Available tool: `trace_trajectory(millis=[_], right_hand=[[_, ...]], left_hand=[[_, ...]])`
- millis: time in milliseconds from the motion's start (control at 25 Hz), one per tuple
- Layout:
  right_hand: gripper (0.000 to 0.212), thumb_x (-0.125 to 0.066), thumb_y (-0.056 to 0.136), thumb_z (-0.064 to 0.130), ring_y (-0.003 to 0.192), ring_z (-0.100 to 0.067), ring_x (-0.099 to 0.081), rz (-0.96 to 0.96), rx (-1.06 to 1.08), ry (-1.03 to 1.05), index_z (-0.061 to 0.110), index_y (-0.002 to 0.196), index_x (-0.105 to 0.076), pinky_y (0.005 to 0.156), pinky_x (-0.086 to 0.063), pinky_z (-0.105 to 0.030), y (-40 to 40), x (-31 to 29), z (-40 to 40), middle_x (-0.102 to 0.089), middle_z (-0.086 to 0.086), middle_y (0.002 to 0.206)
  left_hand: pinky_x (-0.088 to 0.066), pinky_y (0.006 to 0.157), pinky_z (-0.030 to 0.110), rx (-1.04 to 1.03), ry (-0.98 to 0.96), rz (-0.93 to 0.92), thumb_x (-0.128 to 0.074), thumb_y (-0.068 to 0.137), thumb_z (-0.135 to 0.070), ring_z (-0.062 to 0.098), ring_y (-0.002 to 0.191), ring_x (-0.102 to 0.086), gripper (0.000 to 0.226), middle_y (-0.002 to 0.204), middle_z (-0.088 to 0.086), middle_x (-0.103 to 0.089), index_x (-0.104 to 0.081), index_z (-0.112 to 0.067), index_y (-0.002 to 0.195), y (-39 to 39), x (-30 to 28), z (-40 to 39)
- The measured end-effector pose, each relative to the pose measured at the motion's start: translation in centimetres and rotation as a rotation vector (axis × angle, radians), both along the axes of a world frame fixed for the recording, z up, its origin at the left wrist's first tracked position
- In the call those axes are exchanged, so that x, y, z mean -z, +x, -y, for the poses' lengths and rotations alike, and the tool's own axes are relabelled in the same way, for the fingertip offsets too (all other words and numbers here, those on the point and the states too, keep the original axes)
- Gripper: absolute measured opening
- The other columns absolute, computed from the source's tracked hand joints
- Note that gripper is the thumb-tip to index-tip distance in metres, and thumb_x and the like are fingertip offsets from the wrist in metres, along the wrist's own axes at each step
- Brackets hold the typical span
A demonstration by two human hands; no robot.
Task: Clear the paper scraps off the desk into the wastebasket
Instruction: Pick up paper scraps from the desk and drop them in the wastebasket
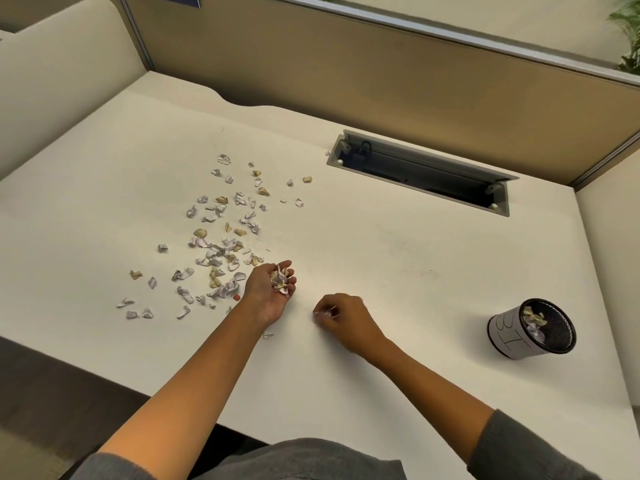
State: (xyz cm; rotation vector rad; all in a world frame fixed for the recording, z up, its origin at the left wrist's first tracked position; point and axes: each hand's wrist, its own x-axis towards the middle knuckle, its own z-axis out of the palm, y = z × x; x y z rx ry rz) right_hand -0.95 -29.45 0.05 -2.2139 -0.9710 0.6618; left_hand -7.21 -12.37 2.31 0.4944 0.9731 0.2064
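The left hand (273,289) lies palm up on the white laminate desk (398,258), fingers cupped around a small heap of crumpled scraps (281,279). The right hand (341,318), knuckles up, pinches a white scrap (323,313) at its fingertips, just right of the left hand. Loose white and tan paper scraps (218,244) are scattered across the desk left of the left hand. The small black mesh wastebasket with a white paper label (531,329) stands well apart at the right, holding a few scraps.

Crumpled scraps (221,244) litter desk (381,254); wastebasket (509,336) upright
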Motion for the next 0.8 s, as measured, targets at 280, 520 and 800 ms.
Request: trace_trajectory(millis=[280, 520, 800], right_hand=[[0.017, -0.048, 0.093, 0.007, 0.055, -0.011, -0.047, -1.609, 0.898, 0.687, 0.006, 0.079, -0.058, 0.058, -0.042, -0.019, 0.6, -1.8, -2.1, -0.051, -0.003, 0.069], [0.03, -0.042, 0.098, 0.009, 0.071, -0.018, -0.054, -1.846, 1.169, 1.102, 0.01, 0.068, -0.049, 0.083, -0.048, -0.028, 0.3, -3.6, -2.8, -0.053, -0.008, 0.072], [0.021, -0.045, 0.089, 0.0, 0.089, -0.022, -0.066, -2.423, 0.915, 1.806, 0.009, 0.088, -0.063, 0.093, -0.05, -0.034, 0.6, -3.8, -0.8, -0.065, 0.004, 0.092]], left_hand=[[-0.038, 0.052, 0.023, 0.004, 0.074, 0.057, -0.035, 0.097, -0.015, 0.017, 0.057, -0.049, 0.029, 0.067, 0.007, -0.052, -0.061, -0.003, 0.089, 2.4, -1.2, 3.7], [-0.047, 0.055, 0.03, 0.004, 0.247, 0.159, -0.051, 0.085, -0.018, 0.017, 0.055, -0.052, 0.022, 0.065, 0.005, -0.057, -0.071, -0.009, 0.08, 4.2, -2.1, 7.8], [-0.046, 0.061, 0.028, 0.159, 0.389, 0.271, -0.053, 0.086, -0.038, 0.019, 0.079, -0.061, 0.038, 0.083, 0.011, -0.068, -0.069, -0.003, 0.088, 6.0, -2.2, 12.2]])
